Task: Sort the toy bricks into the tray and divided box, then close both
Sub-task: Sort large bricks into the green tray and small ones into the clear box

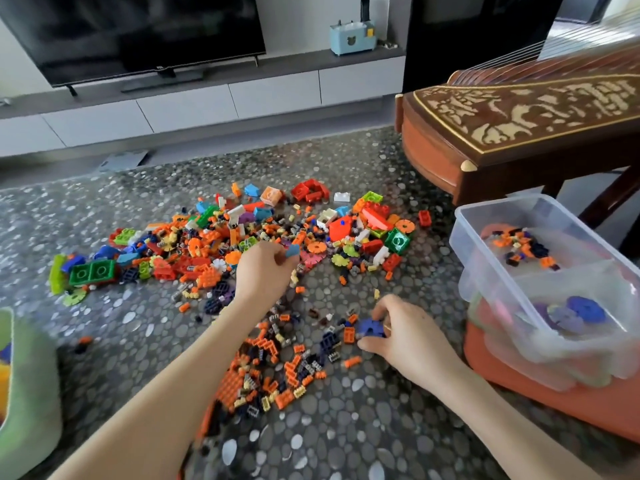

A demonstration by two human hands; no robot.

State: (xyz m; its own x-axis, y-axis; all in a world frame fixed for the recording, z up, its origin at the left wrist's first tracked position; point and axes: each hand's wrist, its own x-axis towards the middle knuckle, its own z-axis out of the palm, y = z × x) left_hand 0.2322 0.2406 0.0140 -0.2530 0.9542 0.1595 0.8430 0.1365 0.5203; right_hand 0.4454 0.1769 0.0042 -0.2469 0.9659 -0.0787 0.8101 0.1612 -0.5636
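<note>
Left hand (265, 271) pinches a light-blue brick (292, 252); right hand (412, 336) grips a blue gear disc (370, 328), best lifted clear toward the divided box (491, 271).

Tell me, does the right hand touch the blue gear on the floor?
Touching. The head view shows the right hand pinching the blue gear: fingers on its top edge, thumb at its lower edge.

left hand (263, 271): bare | right hand (412, 337): bare | forearms (173, 393): bare
</note>
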